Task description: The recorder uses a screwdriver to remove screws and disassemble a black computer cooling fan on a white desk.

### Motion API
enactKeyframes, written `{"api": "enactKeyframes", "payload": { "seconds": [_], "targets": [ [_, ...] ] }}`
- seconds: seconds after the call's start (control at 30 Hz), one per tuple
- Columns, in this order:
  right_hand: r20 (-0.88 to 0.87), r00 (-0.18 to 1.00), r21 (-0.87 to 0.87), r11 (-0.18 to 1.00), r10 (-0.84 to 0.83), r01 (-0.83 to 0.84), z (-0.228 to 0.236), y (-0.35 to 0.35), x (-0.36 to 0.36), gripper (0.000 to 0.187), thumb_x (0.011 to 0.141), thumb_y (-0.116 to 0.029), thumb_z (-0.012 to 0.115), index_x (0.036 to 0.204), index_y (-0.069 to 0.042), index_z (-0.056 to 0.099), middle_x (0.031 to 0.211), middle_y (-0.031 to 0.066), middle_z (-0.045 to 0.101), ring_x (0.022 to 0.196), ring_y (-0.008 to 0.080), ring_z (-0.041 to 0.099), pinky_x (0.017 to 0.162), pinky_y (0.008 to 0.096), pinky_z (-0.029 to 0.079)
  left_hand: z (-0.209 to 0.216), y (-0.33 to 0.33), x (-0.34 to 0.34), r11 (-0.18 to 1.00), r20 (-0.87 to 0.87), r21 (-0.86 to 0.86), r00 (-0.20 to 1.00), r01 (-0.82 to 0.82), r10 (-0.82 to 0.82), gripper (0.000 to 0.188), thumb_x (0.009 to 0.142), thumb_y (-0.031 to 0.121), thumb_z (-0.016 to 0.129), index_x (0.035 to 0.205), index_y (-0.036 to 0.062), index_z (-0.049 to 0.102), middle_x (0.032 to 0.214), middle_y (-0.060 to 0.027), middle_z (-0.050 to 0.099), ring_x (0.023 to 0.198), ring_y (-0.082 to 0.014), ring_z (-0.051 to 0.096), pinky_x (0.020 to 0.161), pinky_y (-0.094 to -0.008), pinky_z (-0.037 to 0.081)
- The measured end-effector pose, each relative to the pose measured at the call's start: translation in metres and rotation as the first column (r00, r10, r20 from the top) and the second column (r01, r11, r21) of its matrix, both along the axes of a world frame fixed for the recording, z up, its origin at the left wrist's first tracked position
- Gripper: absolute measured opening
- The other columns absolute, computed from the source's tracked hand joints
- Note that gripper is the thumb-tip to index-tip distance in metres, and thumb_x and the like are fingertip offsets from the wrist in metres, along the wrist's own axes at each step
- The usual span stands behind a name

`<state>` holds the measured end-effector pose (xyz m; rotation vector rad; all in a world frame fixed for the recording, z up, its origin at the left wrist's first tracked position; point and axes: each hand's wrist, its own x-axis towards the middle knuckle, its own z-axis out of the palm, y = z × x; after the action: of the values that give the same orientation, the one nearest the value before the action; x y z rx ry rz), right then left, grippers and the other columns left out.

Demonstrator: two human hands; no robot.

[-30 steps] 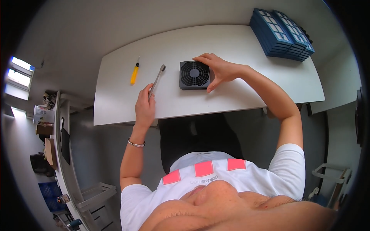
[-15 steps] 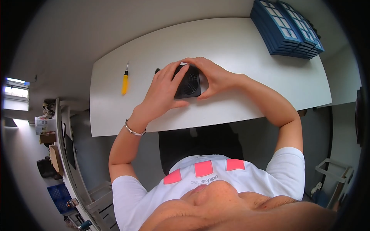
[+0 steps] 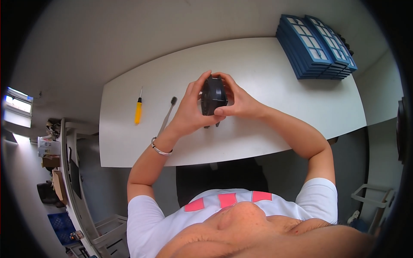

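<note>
Between my two hands, a black cooling fan [image 3: 214, 95] with a squarish frame is tipped up on edge, held above the white table. My left hand [image 3: 188, 112] grips its left side, fingers over the far edge and thumb along the near edge. Curled around the right side, my right hand [image 3: 241, 101] has its thumb pressed on the near right corner. Left of my left hand lies a thin brush [image 3: 166, 116] with dark bristles and a grey handle, partly hidden by my wrist. Farther left is a screwdriver [image 3: 138, 112] with a yellow handle, its shaft pointing away.
The white table [image 3: 266, 56] spans the space in front of me. Stacked blue frames with white panels [image 3: 316, 51] stand at its far right corner. A shelf unit [image 3: 79, 202] with boxes is off to the left, and a grey rack [image 3: 374, 195] to the right.
The fan has been turned from showing its flat face to standing on edge. My hands have closed around it. The view has shifted, and more of the brush now shows.
</note>
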<state>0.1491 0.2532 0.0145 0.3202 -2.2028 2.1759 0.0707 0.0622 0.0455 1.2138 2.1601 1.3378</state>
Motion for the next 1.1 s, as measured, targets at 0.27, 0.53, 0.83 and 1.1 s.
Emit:
{"api": "enactKeyframes", "payload": {
  "seconds": [0.27, 0.53, 0.83, 1.1],
  "targets": [
    [0.004, 0.998, 0.186, 0.981, -0.062, 0.060, 0.005, -0.008, 0.008, 0.109, 0.066, -0.040, 0.087, 0.144, 0.006, 0.026, 0.135, 0.0229, 0.042, 0.127, 0.0342, 0.049, 0.110, 0.0443, 0.041, -0.008, -0.010, -0.003, 0.983, 0.105, 0.080, 0.980, 0.163, -0.171, 0.118, 0.057, 0.013, 0.089, 0.157, 0.0155, 0.025, 0.145, -0.0116, 0.044, 0.133, -0.0275, 0.048, 0.111, -0.0454, 0.042],
    [0.014, 1.000, 0.339, 0.941, -0.011, 0.006, 0.016, -0.001, 0.015, 0.096, 0.065, -0.039, 0.087, 0.130, 0.004, 0.033, 0.121, 0.0222, 0.044, 0.116, 0.0332, 0.053, 0.103, 0.0442, 0.045, -0.004, -0.009, 0.005, 0.976, 0.117, 0.107, 0.972, 0.190, -0.202, 0.121, 0.055, 0.015, 0.093, 0.156, 0.0146, 0.027, 0.145, -0.0110, 0.044, 0.132, -0.0275, 0.049, 0.108, -0.0445, 0.048],
    [-0.017, 1.000, 0.334, 0.942, -0.018, 0.023, 0.014, 0.000, 0.013, 0.095, 0.065, -0.040, 0.086, 0.131, 0.003, 0.033, 0.123, 0.0215, 0.043, 0.119, 0.0338, 0.051, 0.104, 0.0461, 0.046, -0.002, -0.007, 0.001, 0.978, 0.129, 0.095, 0.972, 0.186, -0.198, 0.111, 0.054, 0.013, 0.091, 0.150, 0.0152, 0.036, 0.141, -0.0088, 0.047, 0.131, -0.0262, 0.050, 0.107, -0.0438, 0.048],
    [-0.058, 0.997, 0.254, 0.965, -0.046, 0.060, 0.009, -0.002, 0.010, 0.098, 0.062, -0.046, 0.088, 0.132, 0.000, 0.036, 0.125, 0.0181, 0.043, 0.122, 0.0330, 0.050, 0.104, 0.0493, 0.047, -0.015, -0.007, 0.012, 0.984, 0.138, 0.172, 0.988, 0.043, -0.067, 0.101, 0.055, 0.014, 0.091, 0.143, 0.0151, 0.042, 0.135, -0.0089, 0.051, 0.126, -0.0270, 0.054, 0.107, -0.0445, 0.049]
  ]
}}
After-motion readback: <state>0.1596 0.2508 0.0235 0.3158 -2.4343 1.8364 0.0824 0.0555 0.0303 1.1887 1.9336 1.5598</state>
